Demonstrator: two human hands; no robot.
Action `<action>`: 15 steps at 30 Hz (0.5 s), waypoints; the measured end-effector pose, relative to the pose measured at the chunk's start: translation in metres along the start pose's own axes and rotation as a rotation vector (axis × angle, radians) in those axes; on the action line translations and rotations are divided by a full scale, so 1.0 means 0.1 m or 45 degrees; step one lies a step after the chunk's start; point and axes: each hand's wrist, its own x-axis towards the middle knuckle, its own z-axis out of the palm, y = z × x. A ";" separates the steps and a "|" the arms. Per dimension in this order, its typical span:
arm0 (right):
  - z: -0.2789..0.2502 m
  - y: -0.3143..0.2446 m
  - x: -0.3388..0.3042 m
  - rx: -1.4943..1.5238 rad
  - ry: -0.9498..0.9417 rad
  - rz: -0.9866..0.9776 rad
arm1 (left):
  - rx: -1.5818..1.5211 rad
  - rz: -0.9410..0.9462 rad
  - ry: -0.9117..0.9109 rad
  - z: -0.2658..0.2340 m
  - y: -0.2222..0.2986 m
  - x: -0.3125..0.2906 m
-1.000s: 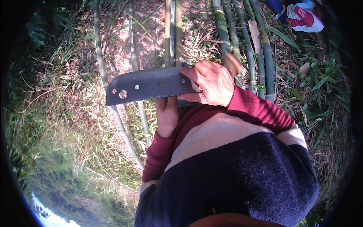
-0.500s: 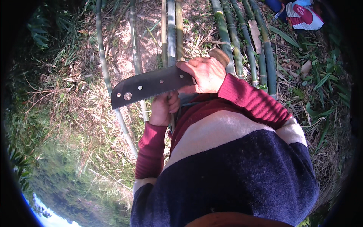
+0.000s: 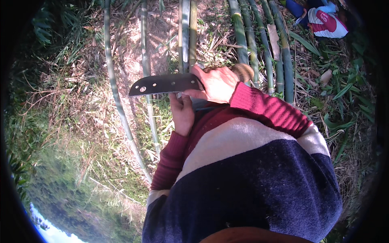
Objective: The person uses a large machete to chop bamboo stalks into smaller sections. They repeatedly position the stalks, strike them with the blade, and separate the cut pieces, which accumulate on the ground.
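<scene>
My right hand (image 3: 219, 84) is wrapped round a machete (image 3: 160, 84), whose broad dark blade has several round spots along it and points left. The rounded wooden handle end (image 3: 243, 73) sticks out to the right of my hand. Below the blade, close to its lower edge, my left hand (image 3: 182, 114) has thumb and fingers pinched together at a small pale bit that I cannot make out. Behind the blade, the middle bamboo poles (image 3: 185, 36) run away from me; their near ends are hidden by the machete and my hands.
Two long bamboo poles (image 3: 111, 69) lie on the left, one partly behind the blade. Several thicker green bamboo poles (image 3: 239, 34) lie to the right. Dry leaves and grass (image 3: 81, 121) cover the ground. Another person (image 3: 327, 22) is at the far right.
The machete has shifted slightly right and its blade has turned more level. My left hand has moved right, its fingers going from a curled grip to a pinch by the blade edge.
</scene>
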 end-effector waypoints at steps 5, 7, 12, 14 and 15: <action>0.00 -0.01 -0.03 0.100 0.015 0.050 | 0.446 0.278 0.018 -0.01 -0.03 0.06; -0.01 -0.01 -0.05 0.104 0.031 0.063 | 0.513 0.269 0.006 0.00 -0.01 0.07; -0.16 -0.01 -0.09 0.048 0.110 0.045 | -0.230 -0.193 -0.258 -0.07 0.12 0.10; -0.20 0.00 -0.13 0.084 0.156 -0.012 | -0.355 -0.419 -0.338 -0.12 0.49 0.12; -0.23 0.00 -0.16 0.099 0.178 -0.042 | -0.420 -0.533 -0.375 -0.17 0.63 0.13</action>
